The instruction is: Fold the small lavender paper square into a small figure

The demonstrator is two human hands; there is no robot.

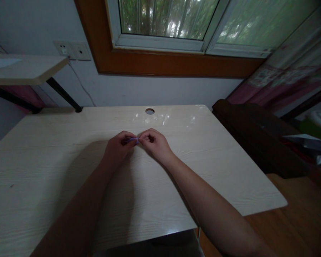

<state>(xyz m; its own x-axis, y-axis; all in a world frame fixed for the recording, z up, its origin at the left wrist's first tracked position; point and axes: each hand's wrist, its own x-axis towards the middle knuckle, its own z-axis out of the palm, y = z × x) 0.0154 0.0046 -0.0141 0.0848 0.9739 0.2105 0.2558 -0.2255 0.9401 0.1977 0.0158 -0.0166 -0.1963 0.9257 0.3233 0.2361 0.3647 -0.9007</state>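
Observation:
A small purple-blue object [134, 139], thin and partly covered by fingers, is pinched between my two hands above the middle of the desk. Its kind is too small to make out. My left hand [120, 144] is closed around its left part, thumb and fingertips together. From the other side, my right hand [154, 142] pinches at its right end with thumb and forefinger. The fingertips of both hands nearly meet. Below them lies the pale wood-grain desk top [203, 157], with shadows of my arms on it.
A raised shelf [42, 69] on black legs stands at the back left. Behind the desk are a wall socket [72, 50] with a white cord, a round cable hole [149, 111] and a window. Dark wooden furniture [251, 135] borders the desk's right side.

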